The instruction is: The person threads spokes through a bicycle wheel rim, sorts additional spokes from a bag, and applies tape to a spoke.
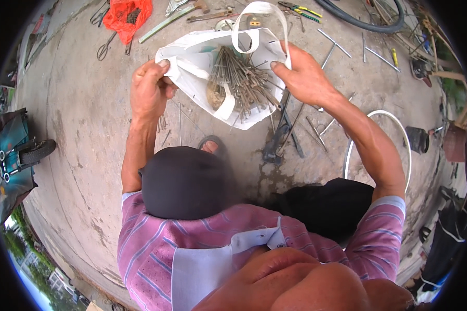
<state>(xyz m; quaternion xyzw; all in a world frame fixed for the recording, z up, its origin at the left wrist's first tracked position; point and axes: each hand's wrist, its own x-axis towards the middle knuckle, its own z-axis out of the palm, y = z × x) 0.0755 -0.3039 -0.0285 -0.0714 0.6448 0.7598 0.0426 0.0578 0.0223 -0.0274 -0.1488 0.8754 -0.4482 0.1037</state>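
Head view is showing the left hand (149,89) and right hand (302,75) pinching the rims of a white cloth bag (192,65), pulling it open above the concrete floor (78,114). Bicycle spokes (244,83) are bunching inside, their lower ends hidden. Bare concrete is lying leftward; scattered tools (342,46) are crowding the right.

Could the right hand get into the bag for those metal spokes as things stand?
Probably yes: the white bag is held open, the spokes lie uncovered, and the right hand grips the rim beside them. It would have to release the rim; the left hand holds the other side.
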